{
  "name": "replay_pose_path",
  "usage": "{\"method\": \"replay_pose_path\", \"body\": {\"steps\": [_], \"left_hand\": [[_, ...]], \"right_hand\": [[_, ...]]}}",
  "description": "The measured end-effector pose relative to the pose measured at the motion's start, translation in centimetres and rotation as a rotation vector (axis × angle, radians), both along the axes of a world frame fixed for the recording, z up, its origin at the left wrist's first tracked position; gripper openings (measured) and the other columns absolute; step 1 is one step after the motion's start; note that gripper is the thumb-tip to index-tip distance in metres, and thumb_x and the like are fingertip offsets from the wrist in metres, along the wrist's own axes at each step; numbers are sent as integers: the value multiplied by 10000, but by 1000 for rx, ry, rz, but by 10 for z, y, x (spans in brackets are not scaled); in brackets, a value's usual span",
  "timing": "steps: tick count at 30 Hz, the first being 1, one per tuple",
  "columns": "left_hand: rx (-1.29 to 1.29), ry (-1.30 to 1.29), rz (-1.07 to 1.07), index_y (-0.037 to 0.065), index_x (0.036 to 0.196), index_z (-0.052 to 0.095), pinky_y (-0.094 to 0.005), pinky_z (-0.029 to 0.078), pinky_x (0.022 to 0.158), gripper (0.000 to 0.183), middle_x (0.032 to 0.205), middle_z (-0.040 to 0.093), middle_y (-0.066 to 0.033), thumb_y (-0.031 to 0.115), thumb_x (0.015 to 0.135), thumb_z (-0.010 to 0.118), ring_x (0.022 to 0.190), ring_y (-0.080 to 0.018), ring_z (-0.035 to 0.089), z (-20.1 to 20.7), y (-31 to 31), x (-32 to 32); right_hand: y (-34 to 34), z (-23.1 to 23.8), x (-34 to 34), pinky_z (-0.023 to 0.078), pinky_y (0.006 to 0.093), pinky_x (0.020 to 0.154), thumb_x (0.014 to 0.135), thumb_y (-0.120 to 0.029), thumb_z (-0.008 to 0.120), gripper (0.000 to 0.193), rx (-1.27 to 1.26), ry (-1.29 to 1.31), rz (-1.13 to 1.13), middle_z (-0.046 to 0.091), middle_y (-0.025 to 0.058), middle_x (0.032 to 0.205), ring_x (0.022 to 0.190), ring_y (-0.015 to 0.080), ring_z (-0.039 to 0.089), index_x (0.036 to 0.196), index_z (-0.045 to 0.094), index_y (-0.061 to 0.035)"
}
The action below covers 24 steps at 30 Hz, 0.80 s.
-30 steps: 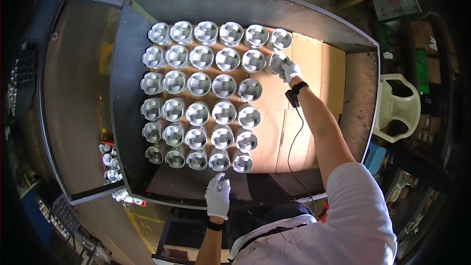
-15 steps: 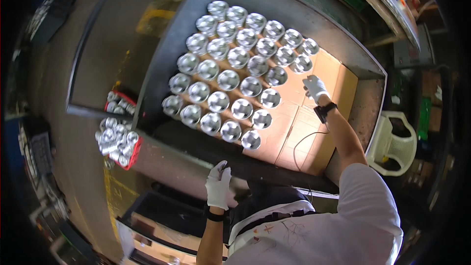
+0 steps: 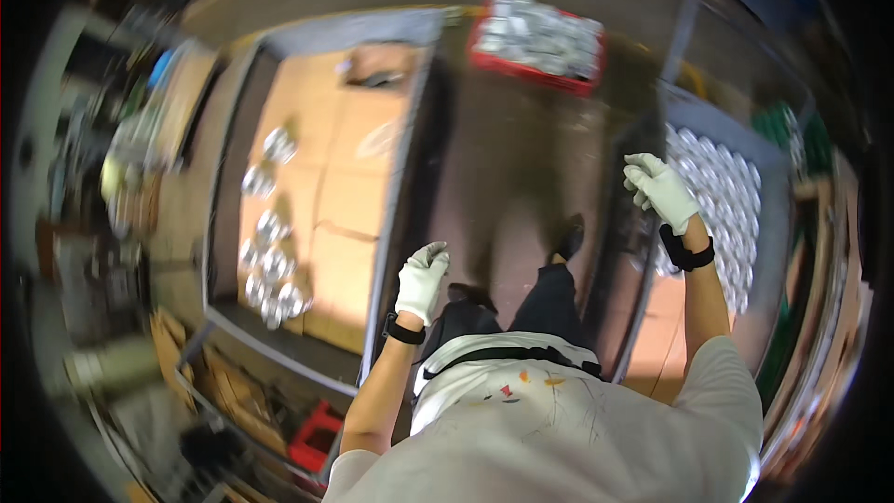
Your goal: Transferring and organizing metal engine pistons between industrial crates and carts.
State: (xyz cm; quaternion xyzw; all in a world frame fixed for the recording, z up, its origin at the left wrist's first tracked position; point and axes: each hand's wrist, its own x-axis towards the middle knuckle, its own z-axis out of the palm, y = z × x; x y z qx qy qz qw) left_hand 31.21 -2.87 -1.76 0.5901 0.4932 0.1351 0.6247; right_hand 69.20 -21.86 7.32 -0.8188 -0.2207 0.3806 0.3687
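Metal cups now sit right of the turned body — right hand has left them, empty, fingers loosely curled; left hand hangs open, empty, near another tray.

The scene is viewed from a single fisheye camera worn on the head and pointed steeply down, the person's shoulders and white shirt filling the lower edge close below the lens. The floor is seen straight beneath, with a cardboard-lined tray at left and a tray of metal cups at right, edges bent and blurred toward the rim
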Motion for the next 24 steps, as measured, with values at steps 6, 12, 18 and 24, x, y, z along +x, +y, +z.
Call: {"method": "replay_pose_path", "body": {"steps": [6, 12, 18, 24], "left_hand": [[114, 0, 602, -37, 1132, 649, -240, 505, 634, 296, 835, 663, -53, 164, 923, 588, 684, -100, 594, -3, 30, -232], [170, 348, 850, -21, 1140, 651, -304, 515, 705, 338, 908, 706, -124, 196, 882, 635, 753, -166, 652, -17, 43, -348], [180, 414, 1029, -2, 1211, 620, -353, 497, 907, 412, 1141, 669, -186, 237, 877, 652, 1035, -286, 653, -49, 94, -395], [168, 883, 827, 0, 1170, 638, -372, 511, 864, 424, 1067, 686, -173, 301, 871, 638, 974, -307, 662, -86, 184, -401]], "right_hand": [[233, 30, -189, 523, 361, 709, 947, -301, 579, 369, 125, -214, 907, 682, 156, 931, 721, 244, 660, 1198, 596, -33], [395, 2, -327, 489, 407, 839, 935, -301, 569, 350, 463, -564, 1738, 660, 176, 1046, 933, 308, 631, 1166, 602, -41], [535, -89, -470, 486, 430, 821, 899, -409, 610, 410, 393, -298, 1743, 665, 149, 998, 928, 335, 614, 1071, 645, -38], [644, -187, -589, 496, 401, 886, 873, -317, 600, 308, 433, -668, 1786, 671, 166, 1073, 1005, 303, 633, 1039, 667, -66]]}}
